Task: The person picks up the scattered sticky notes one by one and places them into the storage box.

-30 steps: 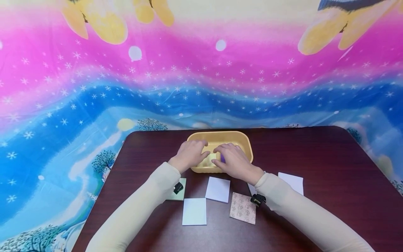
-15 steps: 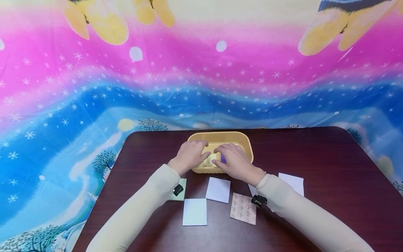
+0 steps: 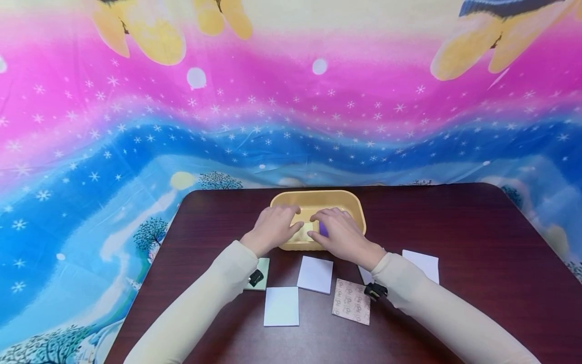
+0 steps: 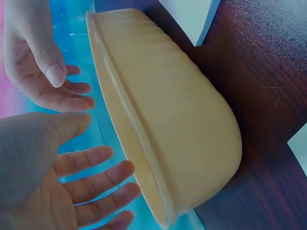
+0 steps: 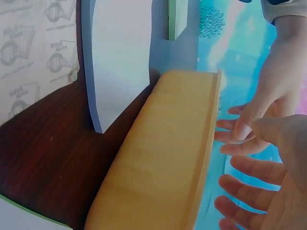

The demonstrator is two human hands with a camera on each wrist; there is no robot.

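Note:
My left hand [image 3: 273, 227] hovers over the left side of a yellow plastic basin [image 3: 318, 194], its fingers loosely bent and holding nothing. Over the right half is my right hand [image 3: 342, 236], also with relaxed, spread fingers and nothing between them. Both wrist views show the hands above the basin's rim, facing each other, thumbs near one another. Between them, inside the basin, a pale yellow piece [image 3: 306, 231] and a purple thing [image 3: 323, 229] show; the right hand partly covers the purple one. Their kind cannot be made out.
In front of the basin lie several sticky note pads: white [image 3: 315, 274], pale [image 3: 281, 306], pale green [image 3: 263, 274], another white [image 3: 424, 264], and one with printed backing [image 3: 351, 302]. Sleeves partly hide some pads. A patterned cloth [image 3: 291, 101] hangs behind the dark table [image 3: 454, 222].
Both hands stay over the basin in nearly the same pose. The wrists have drawn very slightly back toward me. The pads and basin have not moved.

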